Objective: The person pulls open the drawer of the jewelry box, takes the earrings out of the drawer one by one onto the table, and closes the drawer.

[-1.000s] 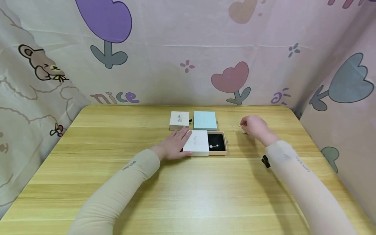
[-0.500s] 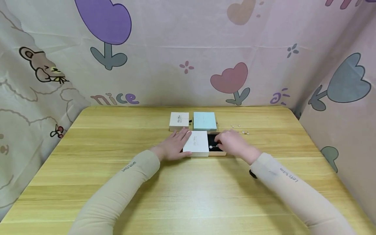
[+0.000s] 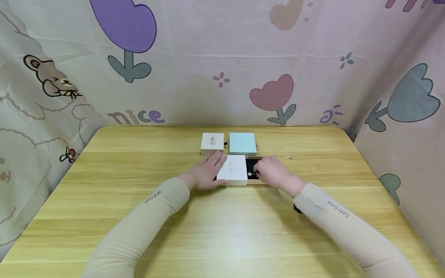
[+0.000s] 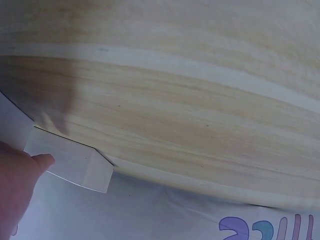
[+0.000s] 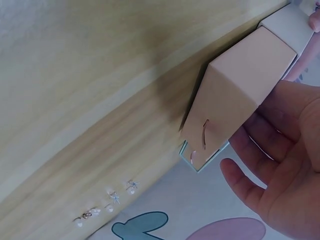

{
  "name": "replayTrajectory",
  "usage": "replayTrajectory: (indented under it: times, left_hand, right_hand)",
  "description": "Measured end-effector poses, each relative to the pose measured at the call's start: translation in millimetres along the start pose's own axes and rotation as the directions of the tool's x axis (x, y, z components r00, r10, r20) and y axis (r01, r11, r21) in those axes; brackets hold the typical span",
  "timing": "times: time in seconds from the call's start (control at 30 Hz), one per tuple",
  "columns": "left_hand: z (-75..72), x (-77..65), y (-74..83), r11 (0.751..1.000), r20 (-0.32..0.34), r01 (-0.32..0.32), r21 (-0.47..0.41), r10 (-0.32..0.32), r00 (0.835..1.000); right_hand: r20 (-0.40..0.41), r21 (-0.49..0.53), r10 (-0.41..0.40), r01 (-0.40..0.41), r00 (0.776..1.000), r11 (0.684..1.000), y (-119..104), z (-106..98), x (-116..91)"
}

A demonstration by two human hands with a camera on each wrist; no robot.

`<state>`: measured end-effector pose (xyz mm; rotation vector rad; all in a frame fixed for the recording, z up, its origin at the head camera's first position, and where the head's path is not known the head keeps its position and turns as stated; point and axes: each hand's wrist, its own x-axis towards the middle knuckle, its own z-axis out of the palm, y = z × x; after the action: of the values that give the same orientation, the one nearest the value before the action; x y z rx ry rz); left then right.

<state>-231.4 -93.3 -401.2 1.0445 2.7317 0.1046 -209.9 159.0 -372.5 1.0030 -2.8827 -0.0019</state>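
In the head view my left hand lies with fingers spread on the white sleeve of a jewelry box, and presses its left part. The box's drawer, lined in black, is pulled out to the right. My right hand reaches into it with curled fingers, beside a silver earring on the lining. The tips of thumb and forefinger are hidden by the box wall in the right wrist view, so whether they pinch anything cannot be seen. That view shows the drawer's pink end with its pull ribbon.
Behind the open box stand a small cream box and a light blue box. Several small earrings lie in pairs on the wooden table, right of the boxes. A printed cloth hangs along the table's back edge.
My right hand has moved left from the loose earrings to the drawer, then sunk slightly into it. My left hand has stayed on the sleeve.
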Motion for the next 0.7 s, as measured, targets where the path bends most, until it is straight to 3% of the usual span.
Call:
replayTrajectory:
  times: [0.2, 0.47, 0.7]
  left_hand:
    - [1.3, 0.2, -0.6, 1.0, -0.01, -0.006, -0.004, 0.006, 1.0]
    - [1.2, 0.8, -0.4, 1.0, -0.005, 0.002, 0.0, -0.002, 1.0]
    - [0.5, 0.5, -0.5, 1.0, 0.003, 0.006, 0.005, -0.006, 1.0]
  right_hand:
    - [-0.016, 0.0, -0.001, 0.001, 1.0, 1.0, -2.1, 1.5, 1.7]
    - [-0.032, 0.081, -0.009, 0.011, 0.999, 0.997, -0.6, 3.7, 5.6]
    - [0.04, 0.216, 0.065, -0.072, 0.997, 0.974, 2.2, -3.0, 4.8]
